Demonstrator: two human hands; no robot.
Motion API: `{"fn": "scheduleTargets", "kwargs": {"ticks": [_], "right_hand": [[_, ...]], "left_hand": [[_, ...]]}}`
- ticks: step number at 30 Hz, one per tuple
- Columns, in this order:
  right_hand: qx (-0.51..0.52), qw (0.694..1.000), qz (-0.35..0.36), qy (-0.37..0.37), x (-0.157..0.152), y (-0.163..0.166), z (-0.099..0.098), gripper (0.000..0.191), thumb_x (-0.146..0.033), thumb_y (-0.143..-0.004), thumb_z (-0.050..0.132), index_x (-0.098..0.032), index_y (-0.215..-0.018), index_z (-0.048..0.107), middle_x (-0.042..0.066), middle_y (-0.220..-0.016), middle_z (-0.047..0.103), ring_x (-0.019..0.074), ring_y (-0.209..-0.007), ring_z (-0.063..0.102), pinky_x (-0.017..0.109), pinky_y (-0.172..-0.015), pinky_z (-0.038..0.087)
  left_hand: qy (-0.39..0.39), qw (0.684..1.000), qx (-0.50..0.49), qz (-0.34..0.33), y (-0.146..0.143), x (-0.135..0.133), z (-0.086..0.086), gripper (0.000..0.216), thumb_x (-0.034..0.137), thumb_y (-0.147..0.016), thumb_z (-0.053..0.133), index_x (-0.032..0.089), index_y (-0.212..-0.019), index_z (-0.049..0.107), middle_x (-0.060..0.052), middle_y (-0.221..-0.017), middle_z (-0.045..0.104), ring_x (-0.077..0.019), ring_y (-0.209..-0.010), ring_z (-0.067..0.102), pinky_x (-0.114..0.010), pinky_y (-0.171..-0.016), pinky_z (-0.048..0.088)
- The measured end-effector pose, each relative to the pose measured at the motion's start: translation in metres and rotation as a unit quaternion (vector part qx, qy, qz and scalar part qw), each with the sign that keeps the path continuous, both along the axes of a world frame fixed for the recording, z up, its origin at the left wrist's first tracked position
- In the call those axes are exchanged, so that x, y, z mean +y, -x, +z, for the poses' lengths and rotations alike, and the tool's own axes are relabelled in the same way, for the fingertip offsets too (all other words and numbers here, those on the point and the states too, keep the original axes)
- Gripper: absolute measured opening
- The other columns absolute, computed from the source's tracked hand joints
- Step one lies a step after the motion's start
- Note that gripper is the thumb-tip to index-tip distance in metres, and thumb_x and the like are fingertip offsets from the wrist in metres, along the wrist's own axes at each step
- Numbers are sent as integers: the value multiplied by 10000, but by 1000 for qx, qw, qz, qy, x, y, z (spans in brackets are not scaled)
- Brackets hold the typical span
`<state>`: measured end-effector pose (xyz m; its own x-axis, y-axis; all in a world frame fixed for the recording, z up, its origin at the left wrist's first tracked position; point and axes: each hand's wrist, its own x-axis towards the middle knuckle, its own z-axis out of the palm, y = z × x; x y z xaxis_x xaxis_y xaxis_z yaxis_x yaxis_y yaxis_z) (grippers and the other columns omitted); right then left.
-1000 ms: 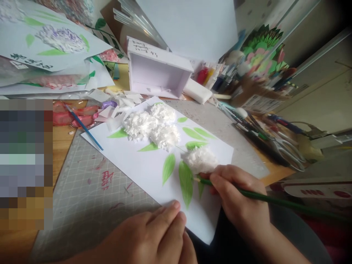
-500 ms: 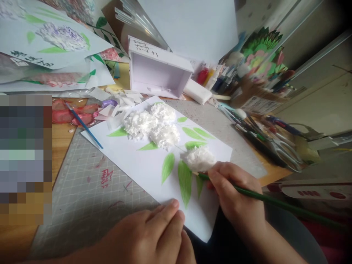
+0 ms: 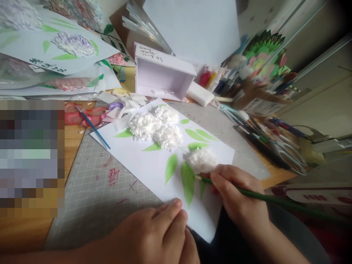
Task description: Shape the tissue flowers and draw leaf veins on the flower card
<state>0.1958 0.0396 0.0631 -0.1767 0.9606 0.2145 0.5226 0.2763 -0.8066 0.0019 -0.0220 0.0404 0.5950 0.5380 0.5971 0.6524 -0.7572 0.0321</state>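
My right hand point(image 3: 238, 194) is closed around a green colored pencil point(image 3: 251, 193). Its tip touches or nearly touches the white paper point(image 3: 150, 169) beside a large green leaf point(image 3: 187, 183), just below a white paper-petal flower point(image 3: 202, 160). My left hand point(image 3: 162, 231) lies with fingers stretched out on the near edge of this sheet. Three more white ruffled flowers point(image 3: 168, 136) form a cluster toward the far end, with several green leaves point(image 3: 171, 168) drawn around them.
A grey cutting mat point(image 3: 90, 190) lies under the sheet. On its left corner rests a thin blue stick point(image 3: 95, 128). Behind stand an open white box point(image 3: 165, 79) and paper scraps point(image 3: 129, 104). Scissors point(image 3: 288, 150) and a cardboard pen box point(image 3: 261, 101) are at right.
The view has shifted slightly, so everything appears a little farther right. The pencil tip has moved slightly along the paper near the large leaf; my left hand stays on the sheet's edge.
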Motion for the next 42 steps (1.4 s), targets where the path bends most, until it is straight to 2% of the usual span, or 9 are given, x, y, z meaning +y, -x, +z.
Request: {"fn": "scheduleTargets", "kwargs": {"ticks": [5,9,14,20,26,31,36,40,42], "right_hand": [[-12,1000,-21,-8,3,0,0,283,-170,-788,546,-186,-506,534,-27,-480,541,89,-438,487,197,-427,370],[17,998,28,47,3,-3,3,273,-175,-763,554,-179,-490,546,-21,-454,538,101,-450,497,200,-437,381],[82,994,-7,74,3,-1,0,247,-167,-728,533,-166,-480,536,-18,-455,522,102,-462,469,210,-455,365],[85,996,-6,39,5,3,-3,262,-148,-686,522,-174,-429,474,-14,-449,477,111,-479,433,234,-476,323],[95,992,49,63,0,1,-2,270,-163,-689,501,-184,-424,454,-13,-427,479,127,-498,479,235,-506,379],[96,994,6,51,-1,1,-3,261,-153,-709,506,-184,-455,458,-11,-477,499,124,-520,479,235,-521,382],[90,993,40,65,-2,1,-1,268,-164,-697,508,-190,-436,453,-19,-432,473,120,-480,442,233,-497,385],[89,995,20,47,-3,0,-1,278,-162,-720,501,-189,-449,445,-24,-454,450,110,-476,410,227,-468,338],[85,995,36,46,-4,0,-1,274,-152,-722,498,-187,-454,454,-22,-467,466,111,-481,424,227,-471,344]], "left_hand": [[4,1000,4,-9,-1,-3,0,195,105,-824,450,191,-839,624,0,-896,706,-213,-838,674,-321,-577,590],[60,994,78,-43,4,-4,14,259,215,-860,399,164,-944,639,-88,-998,682,-271,-938,649,-386,-643,605],[61,987,119,-86,5,0,29,208,232,-850,466,123,-900,636,-129,-931,670,-258,-930,643,-360,-725,590],[16,988,127,-89,1,2,27,190,224,-841,492,98,-897,622,-127,-903,654,-257,-906,639,-359,-708,585],[9,987,131,-92,3,-1,25,190,230,-854,480,103,-892,615,-119,-897,648,-248,-922,633,-356,-723,579],[21,988,126,-92,4,-1,26,191,226,-860,461,107,-854,611,-138,-919,651,-243,-935,634,-342,-730,576],[27,987,126,-96,4,-1,26,171,235,-840,488,109,-848,605,-150,-951,651,-256,-943,632,-350,-729,578],[25,987,130,-96,5,-2,23,154,211,-816,502,106,-869,602,-154,-955,651,-268,-954,628,-361,-740,574],[24,987,128,-97,6,-2,21,162,209,-816,496,105,-880,602,-152,-940,652,-270,-950,630,-364,-741,574]]}}
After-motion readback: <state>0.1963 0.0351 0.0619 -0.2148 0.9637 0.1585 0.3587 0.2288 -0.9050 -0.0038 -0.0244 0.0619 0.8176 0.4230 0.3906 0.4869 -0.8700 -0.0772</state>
